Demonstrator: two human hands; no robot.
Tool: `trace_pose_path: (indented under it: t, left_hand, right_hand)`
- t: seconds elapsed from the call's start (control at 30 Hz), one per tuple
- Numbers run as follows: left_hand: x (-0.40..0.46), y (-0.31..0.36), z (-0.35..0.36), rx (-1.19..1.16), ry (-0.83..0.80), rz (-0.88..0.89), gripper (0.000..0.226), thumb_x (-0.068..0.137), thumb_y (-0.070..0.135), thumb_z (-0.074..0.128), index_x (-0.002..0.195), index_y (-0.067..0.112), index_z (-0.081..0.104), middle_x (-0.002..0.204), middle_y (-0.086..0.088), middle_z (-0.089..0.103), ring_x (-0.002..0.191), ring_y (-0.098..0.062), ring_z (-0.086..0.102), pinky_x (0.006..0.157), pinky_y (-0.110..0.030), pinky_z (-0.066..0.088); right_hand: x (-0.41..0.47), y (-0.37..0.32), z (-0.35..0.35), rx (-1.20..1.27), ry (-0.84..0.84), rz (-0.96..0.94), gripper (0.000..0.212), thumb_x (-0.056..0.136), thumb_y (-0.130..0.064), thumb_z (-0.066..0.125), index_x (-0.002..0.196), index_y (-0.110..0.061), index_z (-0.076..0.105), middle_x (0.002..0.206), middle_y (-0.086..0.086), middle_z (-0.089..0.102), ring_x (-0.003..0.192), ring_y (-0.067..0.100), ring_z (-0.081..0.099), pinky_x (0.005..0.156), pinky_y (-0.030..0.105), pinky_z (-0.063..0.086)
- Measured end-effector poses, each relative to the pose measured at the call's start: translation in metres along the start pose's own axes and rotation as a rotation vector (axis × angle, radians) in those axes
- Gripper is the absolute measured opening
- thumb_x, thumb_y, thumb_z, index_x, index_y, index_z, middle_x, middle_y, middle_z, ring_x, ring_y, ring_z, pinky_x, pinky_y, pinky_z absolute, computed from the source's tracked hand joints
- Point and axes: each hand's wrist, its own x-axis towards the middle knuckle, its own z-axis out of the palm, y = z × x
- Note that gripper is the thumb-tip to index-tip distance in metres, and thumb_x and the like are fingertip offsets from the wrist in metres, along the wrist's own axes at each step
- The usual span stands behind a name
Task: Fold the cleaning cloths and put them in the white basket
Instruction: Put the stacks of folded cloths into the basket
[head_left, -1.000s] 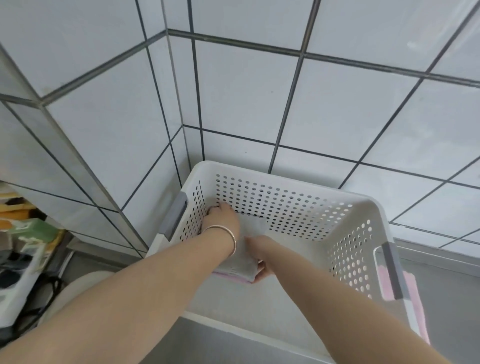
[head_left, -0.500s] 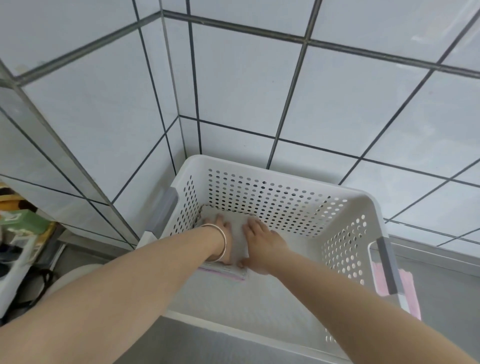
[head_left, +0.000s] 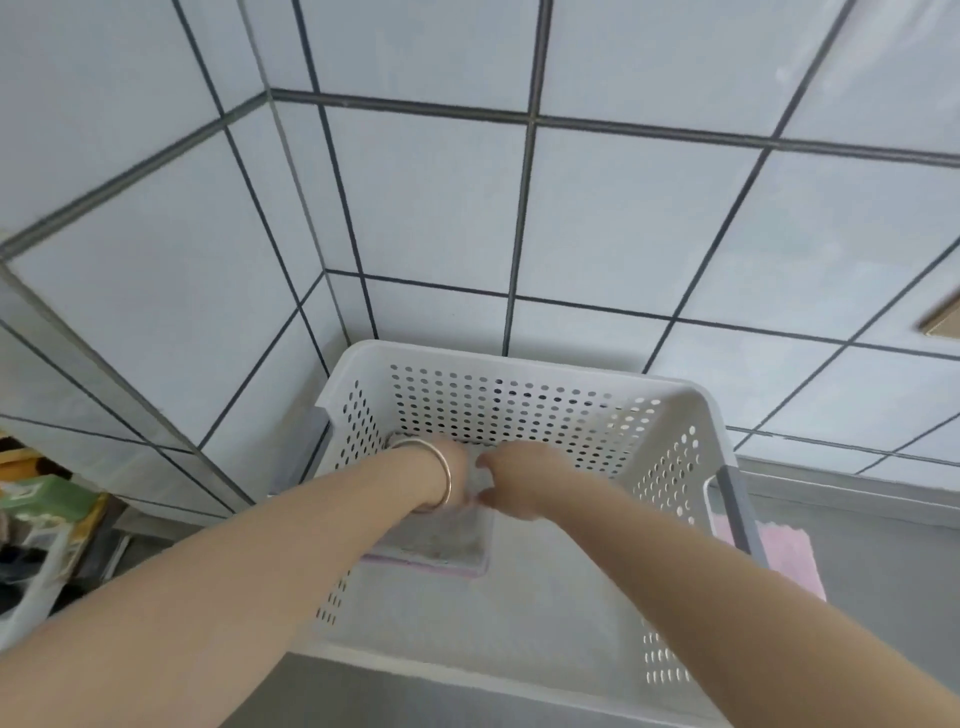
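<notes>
Head view | both hands (head_left: 511, 480) on folded cloth (head_left: 441, 540) — grip unclear | inside basket (head_left: 691, 415)

White tiled wall (head_left: 597, 218) with dark grout fills the top of the view, meeting in a corner. Below it runs a grey counter (head_left: 872, 540). Far left of the wall corner sits blurry clutter (head_left: 47, 525), green box among it.

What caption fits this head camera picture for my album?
Both hands, left hand and right hand, settle folded grey cloth inside white basket.
</notes>
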Motion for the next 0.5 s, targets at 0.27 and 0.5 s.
trace_pose_path:
  t: [0.27,0.5]
  left_hand:
    - [-0.087,0.094,-0.107,-0.437,0.686,0.209,0.038,0.089,0.037,0.048,0.124,0.022,0.048,0.117,0.0,0.061,0.108,-0.024,0.057,0.092,-0.038,0.047]
    - [-0.123,0.251,-0.091,-1.092,0.901,0.465,0.034,0.089,0.01,0.046,0.122,0.018,0.051,0.126,-0.002,0.05,0.113,-0.015,0.053,0.096,-0.023,0.04]
  right_hand:
    - [-0.145,0.088,-0.069,0.351,0.776,0.21,0.021,0.091,-0.025,0.047,0.101,-0.022,0.066,0.098,-0.005,0.067,0.09,0.019,0.062,0.08,0.034,0.05]
    - [-0.222,0.175,0.026,0.934,0.893,0.67,0.016,0.09,-0.02,0.05,0.098,-0.018,0.063,0.079,-0.008,0.059,0.071,0.011,0.052,0.056,0.019,0.035]
